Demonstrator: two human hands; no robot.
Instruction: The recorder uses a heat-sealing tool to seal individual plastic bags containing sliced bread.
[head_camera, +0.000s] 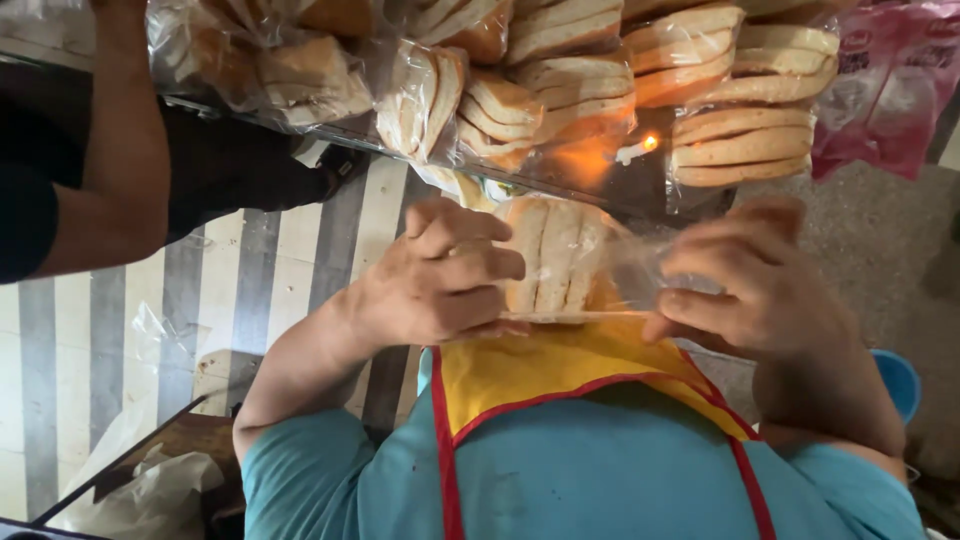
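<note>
1. A person in a teal shirt and yellow apron with red trim (560, 365) holds a clear plastic bag of sliced bread (555, 255) chest-high, between both hands.
2. The left hand (440, 275) is curled shut around the bag's left end, fingers wrapped over the slices.
3. The right hand (745, 280) is closed on the loose plastic at the bag's right end, fingertips pinching the film.
4. Beyond the hands, on the far side, a bench (600, 185) carries many more bagged stacks of sliced bread (560, 80), with a small lit candle (640, 148) just beside them.
5. A pink printed packet (890, 85) lies at far right.
6. At left, another person's bare arm (125, 150) reaches toward the bench above a striped floor (230, 290).
</note>
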